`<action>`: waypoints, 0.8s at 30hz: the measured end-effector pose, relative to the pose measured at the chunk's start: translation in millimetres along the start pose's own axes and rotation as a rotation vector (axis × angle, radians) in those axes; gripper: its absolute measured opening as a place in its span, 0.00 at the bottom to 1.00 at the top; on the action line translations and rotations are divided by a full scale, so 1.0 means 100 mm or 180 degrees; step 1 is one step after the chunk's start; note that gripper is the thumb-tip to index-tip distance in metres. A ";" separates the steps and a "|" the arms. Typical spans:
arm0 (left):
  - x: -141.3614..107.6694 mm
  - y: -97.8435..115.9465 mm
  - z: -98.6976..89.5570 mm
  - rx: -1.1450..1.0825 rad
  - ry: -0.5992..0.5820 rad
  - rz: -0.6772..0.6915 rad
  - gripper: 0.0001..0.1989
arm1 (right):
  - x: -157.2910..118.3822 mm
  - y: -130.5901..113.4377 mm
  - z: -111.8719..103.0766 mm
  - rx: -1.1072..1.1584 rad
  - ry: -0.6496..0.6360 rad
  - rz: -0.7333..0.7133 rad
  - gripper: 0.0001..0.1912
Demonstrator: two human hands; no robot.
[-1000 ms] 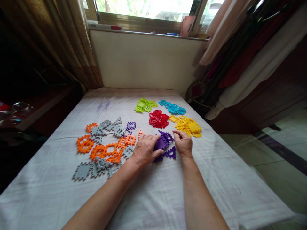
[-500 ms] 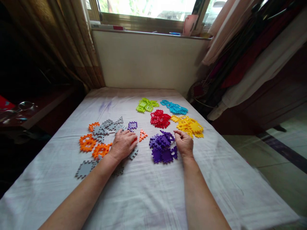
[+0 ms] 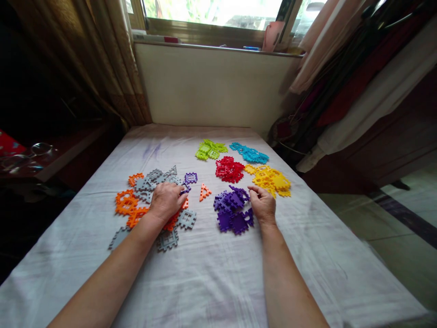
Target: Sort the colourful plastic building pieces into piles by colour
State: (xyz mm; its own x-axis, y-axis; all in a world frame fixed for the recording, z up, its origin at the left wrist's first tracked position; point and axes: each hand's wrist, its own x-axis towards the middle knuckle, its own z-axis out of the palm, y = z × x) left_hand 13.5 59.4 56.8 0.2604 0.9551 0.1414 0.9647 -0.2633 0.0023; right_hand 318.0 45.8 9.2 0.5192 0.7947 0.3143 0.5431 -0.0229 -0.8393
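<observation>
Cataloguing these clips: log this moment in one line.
left hand: over gray pieces, orange pieces; right hand: beside purple pile; between hands: orange triangle

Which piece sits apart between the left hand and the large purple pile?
In the head view, an orange triangle lies there on the white sheet; nearer the left hand lies a grey window-shaped piece.

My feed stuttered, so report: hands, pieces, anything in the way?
Left hand over gray pieces and orange pieces, grip hidden. Right hand curled beside purple pile. Orange triangle lies alone between left hand and purple pile.
</observation>
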 end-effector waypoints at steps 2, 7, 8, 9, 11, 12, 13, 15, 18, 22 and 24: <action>0.07 0.06 -0.03 0.0141 -0.0192 -0.0129 0.18 | 0.00 0.00 0.00 -0.0003 0.0016 0.0016 0.19; 0.23 0.19 -0.12 0.0253 -0.0463 -0.0404 0.16 | 0.02 0.00 0.00 -0.0010 0.0034 0.0029 0.20; 0.25 0.20 -0.12 0.0227 -0.0503 -0.0444 0.15 | 0.02 0.00 0.00 -0.0015 0.0023 0.0039 0.20; 0.27 0.20 -0.13 0.0192 -0.0511 -0.0460 0.14 | 0.02 0.00 -0.01 -0.0019 0.0011 0.0045 0.21; 0.29 0.21 -0.11 0.0100 -0.0409 -0.0408 0.13 | 0.03 0.00 -0.01 -0.0016 -0.0006 0.0044 0.21; 0.29 0.21 -0.10 0.0029 -0.0310 -0.0339 0.13 | 0.03 0.00 -0.01 -0.0009 -0.0008 0.0041 0.21; 0.28 0.21 -0.09 -0.0075 -0.0198 -0.0246 0.12 | 0.03 0.01 -0.01 -0.0001 -0.0010 0.0039 0.20; 0.25 0.24 -0.06 -0.0408 -0.0005 0.0000 0.11 | 0.03 0.01 -0.01 0.0007 -0.0019 0.0031 0.20; 0.20 0.39 -0.02 -0.1052 0.0176 0.0474 0.09 | 0.02 0.01 0.00 -0.0013 -0.0051 0.0033 0.20; 0.15 0.74 -0.01 -0.1374 0.0224 0.1055 0.07 | 0.01 0.01 0.01 -0.0042 -0.0052 0.0031 0.21; 0.13 0.93 -0.02 -0.1327 0.0170 0.1183 0.06 | 0.02 0.01 0.00 -0.0046 -0.0037 0.0019 0.20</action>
State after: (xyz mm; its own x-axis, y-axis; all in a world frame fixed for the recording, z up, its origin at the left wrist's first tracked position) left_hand 106.4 46.9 60.4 0.5672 0.7824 0.2572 0.7083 -0.6228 0.3323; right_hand 319.7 47.3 8.7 0.5148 0.8016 0.3039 0.5494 -0.0364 -0.8348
